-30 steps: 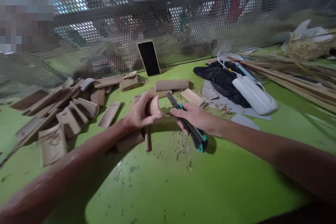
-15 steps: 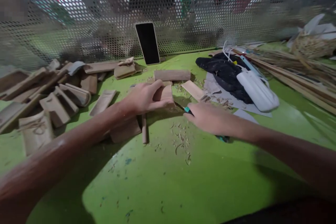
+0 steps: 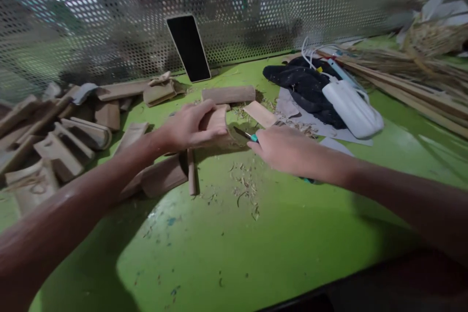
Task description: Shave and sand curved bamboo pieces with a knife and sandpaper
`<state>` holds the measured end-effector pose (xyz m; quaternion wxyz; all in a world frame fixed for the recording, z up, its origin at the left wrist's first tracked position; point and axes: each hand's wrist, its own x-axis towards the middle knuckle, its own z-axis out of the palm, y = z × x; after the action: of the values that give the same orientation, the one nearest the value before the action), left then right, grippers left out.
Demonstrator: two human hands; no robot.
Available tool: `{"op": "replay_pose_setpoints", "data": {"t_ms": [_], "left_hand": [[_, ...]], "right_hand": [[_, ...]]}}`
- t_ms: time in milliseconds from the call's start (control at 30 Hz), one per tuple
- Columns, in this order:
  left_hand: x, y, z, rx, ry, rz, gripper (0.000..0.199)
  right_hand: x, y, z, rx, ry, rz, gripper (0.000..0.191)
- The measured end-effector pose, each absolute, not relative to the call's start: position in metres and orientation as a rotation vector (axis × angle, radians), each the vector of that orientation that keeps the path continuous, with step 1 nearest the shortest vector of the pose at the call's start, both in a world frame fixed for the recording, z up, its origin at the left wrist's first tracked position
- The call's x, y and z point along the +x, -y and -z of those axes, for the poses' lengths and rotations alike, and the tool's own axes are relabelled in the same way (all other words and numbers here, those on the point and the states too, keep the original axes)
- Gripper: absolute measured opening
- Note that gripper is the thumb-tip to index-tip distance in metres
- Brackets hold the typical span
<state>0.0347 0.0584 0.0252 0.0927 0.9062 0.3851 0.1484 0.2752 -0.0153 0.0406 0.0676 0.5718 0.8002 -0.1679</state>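
Note:
My left hand (image 3: 188, 126) grips a curved, pale wooden piece (image 3: 216, 121) above the green table (image 3: 204, 248). Closed round the green and black handle of a knife (image 3: 244, 133), my right hand (image 3: 285, 148) is just to the right of that piece. The blade points left, a small gap from the wood's end. Thin shavings (image 3: 247, 185) lie below and between the hands. Behind them rest a half-round wooden piece (image 3: 228, 94) and a flat pale strip (image 3: 260, 114). A thin stick (image 3: 191, 173) lies below my left hand.
Many cut wooden pieces (image 3: 58, 151) are heaped at the left. A phone (image 3: 189, 48) leans on the perforated metal screen (image 3: 234, 19). To the right are a black cloth (image 3: 307, 90), a white device with a cord (image 3: 353, 109) and long strips (image 3: 409, 87).
The knife blade has come away from the end of the wooden piece, and more of it shows. The whole view has shifted, so things sit further left and higher.

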Motion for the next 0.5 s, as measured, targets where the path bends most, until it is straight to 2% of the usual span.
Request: {"op": "replay_pose_setpoints", "data": {"t_ms": [200,500], "left_hand": [[0.024,-0.058,-0.022,2.647,-1.117,-0.530,0.058],[0.026,-0.058,-0.021,2.604,-1.159,-0.564,0.058]], "right_hand": [[0.276,0.029,-0.039,1.738,-2.486,0.651,0.045],[0.266,0.047,-0.042,1.786,-2.422,0.507,0.042]]}}
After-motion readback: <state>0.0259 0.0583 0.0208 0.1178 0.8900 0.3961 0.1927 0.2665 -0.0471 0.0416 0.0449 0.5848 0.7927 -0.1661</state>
